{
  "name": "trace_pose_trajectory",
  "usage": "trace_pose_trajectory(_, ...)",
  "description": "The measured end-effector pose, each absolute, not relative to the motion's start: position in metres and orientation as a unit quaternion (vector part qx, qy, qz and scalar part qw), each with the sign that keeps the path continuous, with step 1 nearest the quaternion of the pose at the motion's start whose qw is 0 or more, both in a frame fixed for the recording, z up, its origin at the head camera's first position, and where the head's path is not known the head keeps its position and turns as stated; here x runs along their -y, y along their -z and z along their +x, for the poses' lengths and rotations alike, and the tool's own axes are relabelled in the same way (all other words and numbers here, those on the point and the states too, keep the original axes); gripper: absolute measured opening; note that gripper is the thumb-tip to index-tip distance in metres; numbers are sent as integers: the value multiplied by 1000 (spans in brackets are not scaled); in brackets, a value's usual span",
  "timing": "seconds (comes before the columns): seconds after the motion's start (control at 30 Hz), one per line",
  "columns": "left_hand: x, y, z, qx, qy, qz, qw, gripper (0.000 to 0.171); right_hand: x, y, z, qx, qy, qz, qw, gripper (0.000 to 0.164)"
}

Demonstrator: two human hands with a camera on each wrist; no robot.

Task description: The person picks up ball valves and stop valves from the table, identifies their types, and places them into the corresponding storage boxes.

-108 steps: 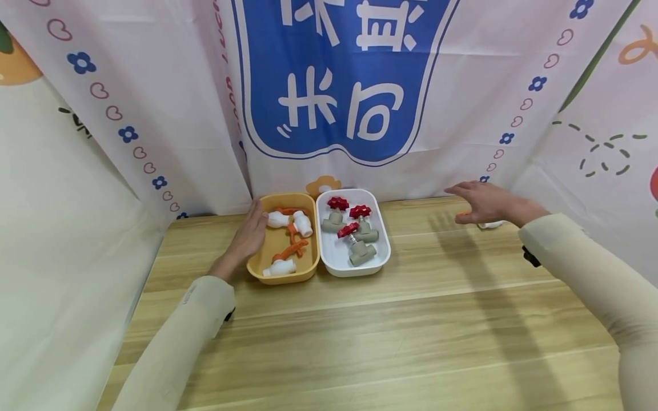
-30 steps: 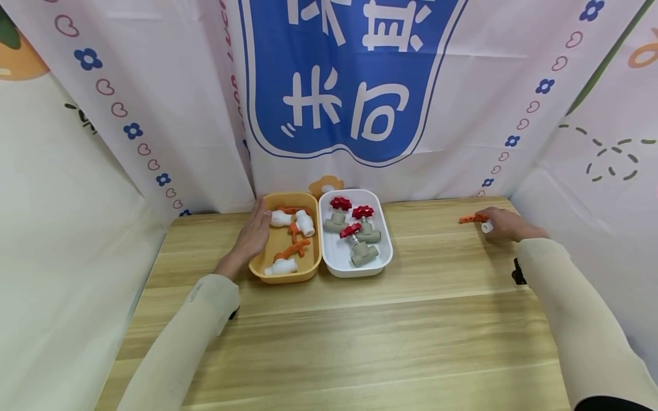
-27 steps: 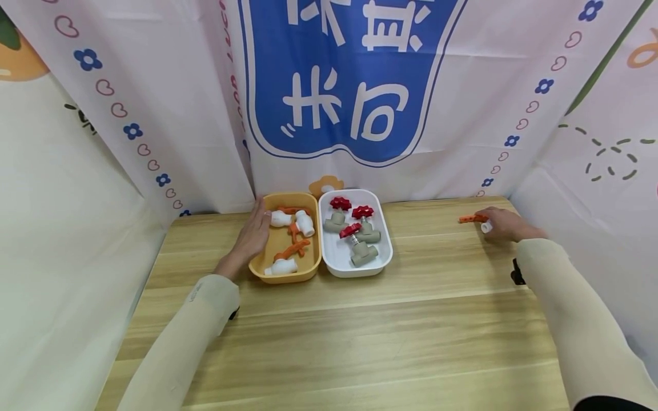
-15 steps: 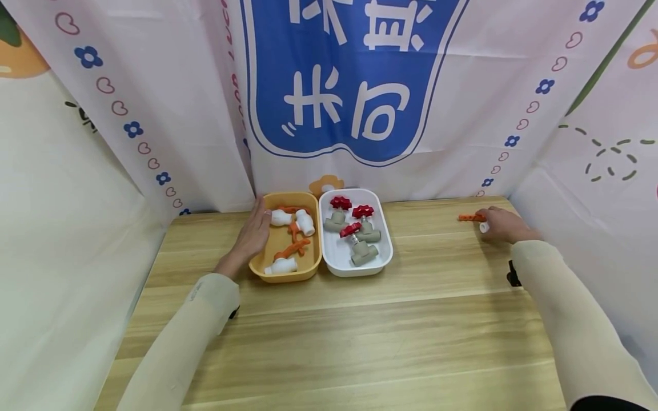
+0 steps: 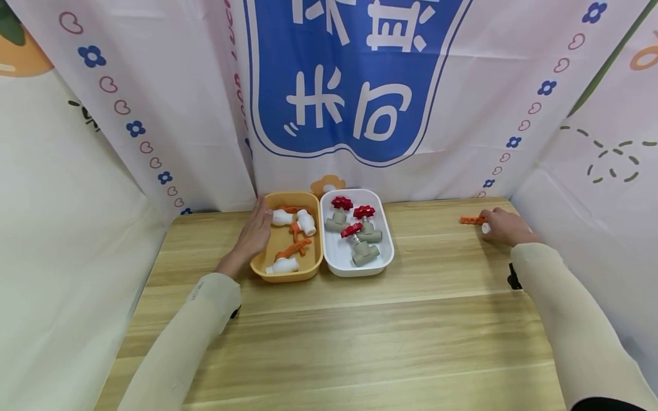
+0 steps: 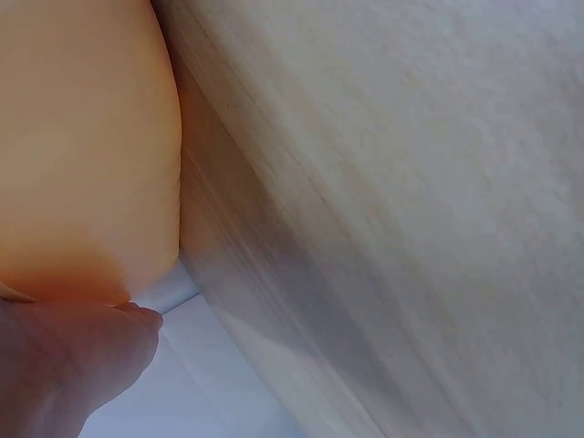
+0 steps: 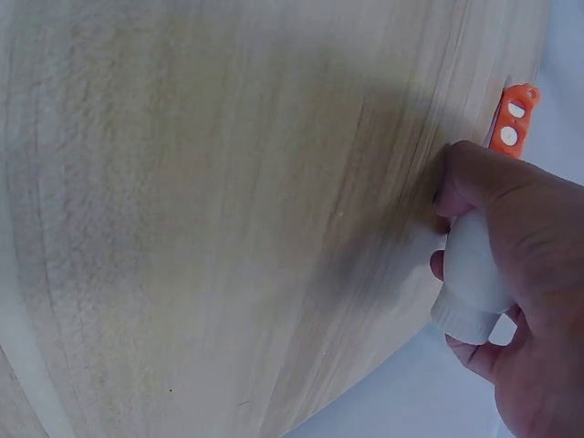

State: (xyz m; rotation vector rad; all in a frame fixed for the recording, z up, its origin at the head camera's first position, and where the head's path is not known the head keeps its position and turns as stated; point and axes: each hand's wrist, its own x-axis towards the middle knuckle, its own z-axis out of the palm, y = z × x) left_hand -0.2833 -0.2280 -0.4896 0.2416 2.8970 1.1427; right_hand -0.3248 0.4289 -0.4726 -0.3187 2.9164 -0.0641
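Note:
My right hand (image 5: 501, 226) lies at the table's far right corner, its fingers curled round a white valve (image 7: 474, 278) with an orange handle (image 5: 472, 220) that pokes out to the left. The orange handle (image 7: 511, 120) and my right hand (image 7: 520, 310) also show close up in the right wrist view. My left hand (image 5: 253, 233) rests with straight fingers against the left wall of the yellow tray (image 5: 285, 275), which holds three white valves with orange handles (image 5: 303, 224). The left wrist view shows only the yellow tray wall (image 6: 87, 155) and my left hand (image 6: 64, 365).
A white tray (image 5: 382, 264) touching the yellow one holds three grey valves with red handwheels (image 5: 358, 238). Printed fabric curtains (image 5: 334, 85) close off the back and both sides of the wooden table (image 5: 360, 337).
My right hand came down from above the table onto the white valve and now grips it. In the last second neither hand has visibly moved.

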Motion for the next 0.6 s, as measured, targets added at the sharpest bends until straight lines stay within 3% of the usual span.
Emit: trace_pose_trajectory(0.6, 227, 490, -282, -927, -367, 74, 7, 69, -422, 469, -327, -991, -5, -96, 90, 48)
